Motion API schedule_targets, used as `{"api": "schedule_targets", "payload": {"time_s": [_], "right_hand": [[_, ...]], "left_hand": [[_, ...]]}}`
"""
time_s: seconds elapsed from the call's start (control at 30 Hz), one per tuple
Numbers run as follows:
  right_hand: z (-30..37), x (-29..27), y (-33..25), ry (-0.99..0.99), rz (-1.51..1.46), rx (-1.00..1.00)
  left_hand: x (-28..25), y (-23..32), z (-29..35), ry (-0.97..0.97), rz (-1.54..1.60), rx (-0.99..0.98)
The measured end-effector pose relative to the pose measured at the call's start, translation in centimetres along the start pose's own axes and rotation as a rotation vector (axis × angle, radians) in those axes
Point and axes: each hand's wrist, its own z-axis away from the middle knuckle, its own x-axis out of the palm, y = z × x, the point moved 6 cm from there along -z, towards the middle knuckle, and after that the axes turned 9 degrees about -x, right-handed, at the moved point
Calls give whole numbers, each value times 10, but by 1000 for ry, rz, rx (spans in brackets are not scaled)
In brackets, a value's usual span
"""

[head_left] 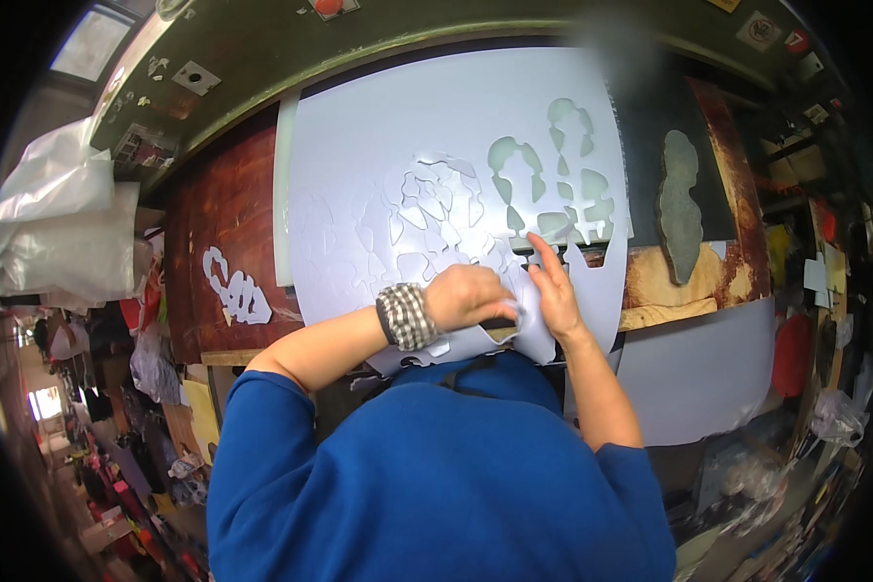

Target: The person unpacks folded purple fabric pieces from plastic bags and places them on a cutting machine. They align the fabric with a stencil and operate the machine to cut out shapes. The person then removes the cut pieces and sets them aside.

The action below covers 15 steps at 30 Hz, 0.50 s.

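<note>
A large white sheet [378, 107] lies over a pale board, with many curved shapes cut through it. Its near edge bends up against my body. My left hand [468, 297], a checked band at its wrist, is closed with fingers curled round a strip of the sheet near that edge; the fingertips are partly hidden. Close by on the right, my right hand [556, 296] is open, fingers stretched forward over the cut part of the sheet. Pale green board shows through the openings beyond it.
On the red-brown table at left lies a small group of white cut-out pieces [238, 286]. A grey, wavy-edged flat slab [681, 209] rests at right. Behind runs a green machine beam [262, 82]. Clear plastic bags [63, 218] hang at far left; another pale sheet [694, 373] is lower right.
</note>
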Motion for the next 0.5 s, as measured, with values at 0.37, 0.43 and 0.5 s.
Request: {"api": "schedule_targets", "payload": {"time_s": [0.37, 0.43, 0.5], "right_hand": [[-5, -20, -15, 182, 136, -60], [-5, -20, -12, 155, 74, -62], [-5, -20, -8, 162, 104, -24]], "left_hand": [[-8, 13, -30, -188, -71, 2], [-8, 15, -28, -179, -186, 106], [-4, 20, -31, -101, -225, 148]]}}
